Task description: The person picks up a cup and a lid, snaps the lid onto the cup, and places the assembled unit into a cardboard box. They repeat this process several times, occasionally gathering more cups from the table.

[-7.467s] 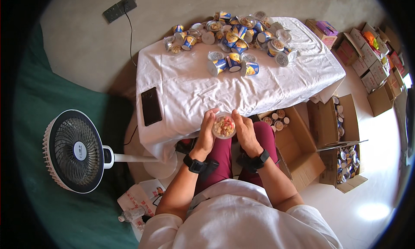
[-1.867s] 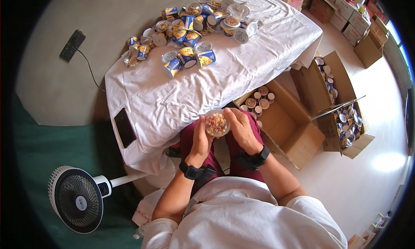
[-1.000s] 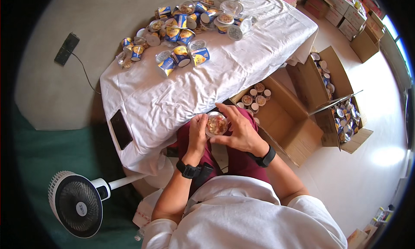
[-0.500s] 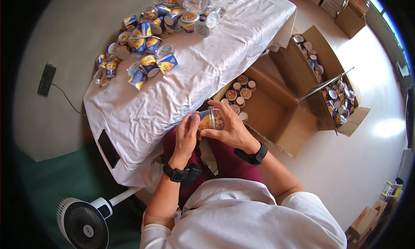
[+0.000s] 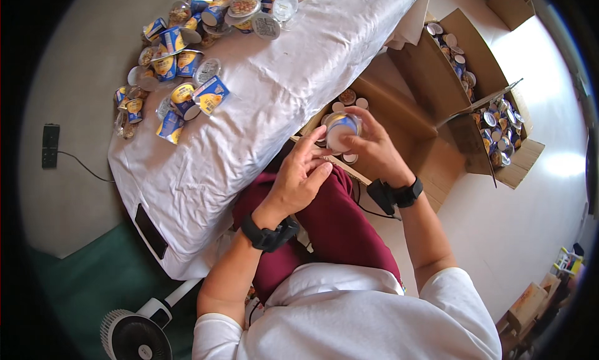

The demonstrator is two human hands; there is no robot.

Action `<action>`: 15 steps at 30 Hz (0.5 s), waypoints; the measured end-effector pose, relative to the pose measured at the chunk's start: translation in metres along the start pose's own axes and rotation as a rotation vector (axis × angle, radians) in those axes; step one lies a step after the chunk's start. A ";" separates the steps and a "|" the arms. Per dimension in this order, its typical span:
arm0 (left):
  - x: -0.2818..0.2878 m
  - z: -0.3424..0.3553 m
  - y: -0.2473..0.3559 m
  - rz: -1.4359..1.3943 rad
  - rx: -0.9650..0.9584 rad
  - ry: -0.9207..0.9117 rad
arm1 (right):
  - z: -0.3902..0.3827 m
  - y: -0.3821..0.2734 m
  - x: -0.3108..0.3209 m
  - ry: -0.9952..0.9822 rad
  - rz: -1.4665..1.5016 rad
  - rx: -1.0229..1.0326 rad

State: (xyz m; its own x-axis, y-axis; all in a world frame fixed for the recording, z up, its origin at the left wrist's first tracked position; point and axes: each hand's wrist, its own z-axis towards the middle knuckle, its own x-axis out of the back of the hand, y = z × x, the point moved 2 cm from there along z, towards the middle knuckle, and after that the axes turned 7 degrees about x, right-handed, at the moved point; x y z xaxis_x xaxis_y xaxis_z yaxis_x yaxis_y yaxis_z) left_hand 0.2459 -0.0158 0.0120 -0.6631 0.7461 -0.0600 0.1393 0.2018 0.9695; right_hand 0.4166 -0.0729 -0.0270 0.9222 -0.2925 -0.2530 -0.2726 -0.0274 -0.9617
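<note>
In my right hand (image 5: 382, 152) is a snack cup (image 5: 342, 135) of clear plastic with a blue and yellow label, tilted so that a pale round end shows. It is held over the near edge of an open cardboard box (image 5: 399, 113), where several similar cups (image 5: 347, 96) sit at the left side. My left hand (image 5: 294, 180) is just left of the cup, fingers spread, gripping nothing. Whether its fingertips touch the cup I cannot tell.
On the white cloth-covered table (image 5: 268, 104) lies a heap of snack cups (image 5: 165, 68), with a dark phone (image 5: 151, 231) at the near corner. Another carton (image 5: 430, 69) and a smaller one (image 5: 523, 163) hold more cups. A fan (image 5: 136, 336) stands lower left.
The cup has gone from between both hands over my lap to my right hand alone, farther right and over the box. My left hand has let go and opened. The view has shifted.
</note>
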 end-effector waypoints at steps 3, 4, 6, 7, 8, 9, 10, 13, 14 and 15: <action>0.028 0.006 0.004 0.131 -0.002 0.097 | 0.009 0.015 0.029 0.068 0.167 -0.122; 0.042 0.004 0.009 0.166 -0.075 0.217 | 0.013 0.021 0.036 0.116 0.216 -0.178; 0.066 0.003 0.010 0.198 -0.160 0.381 | 0.013 0.038 0.059 0.157 0.213 -0.206; 0.078 0.001 0.011 0.213 -0.166 0.447 | 0.013 0.046 0.069 0.178 0.220 -0.231; 0.086 -0.003 0.013 0.215 -0.157 0.450 | 0.015 0.052 0.071 0.165 0.226 -0.237; 0.092 -0.006 0.016 0.270 -0.152 0.483 | 0.016 0.055 0.074 0.164 0.229 -0.245; 0.096 -0.008 0.018 0.325 -0.152 0.514 | 0.018 0.058 0.076 0.143 0.285 -0.254; 0.085 -0.005 0.015 0.271 -0.124 0.453 | 0.022 0.060 0.076 0.131 0.340 -0.218; 0.075 -0.002 0.015 0.195 -0.085 0.364 | 0.022 0.059 0.073 0.128 0.343 -0.177; 0.062 0.002 0.013 0.132 0.022 0.267 | 0.022 0.056 0.069 0.127 0.341 -0.180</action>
State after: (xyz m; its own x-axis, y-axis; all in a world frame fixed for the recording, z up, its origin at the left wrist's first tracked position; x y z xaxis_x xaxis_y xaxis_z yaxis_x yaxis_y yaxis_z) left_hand 0.2079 0.0342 0.0201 -0.8077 0.5742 0.1338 0.2514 0.1301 0.9591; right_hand 0.4707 -0.0734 -0.1009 0.7323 -0.4294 -0.5285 -0.6112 -0.0722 -0.7882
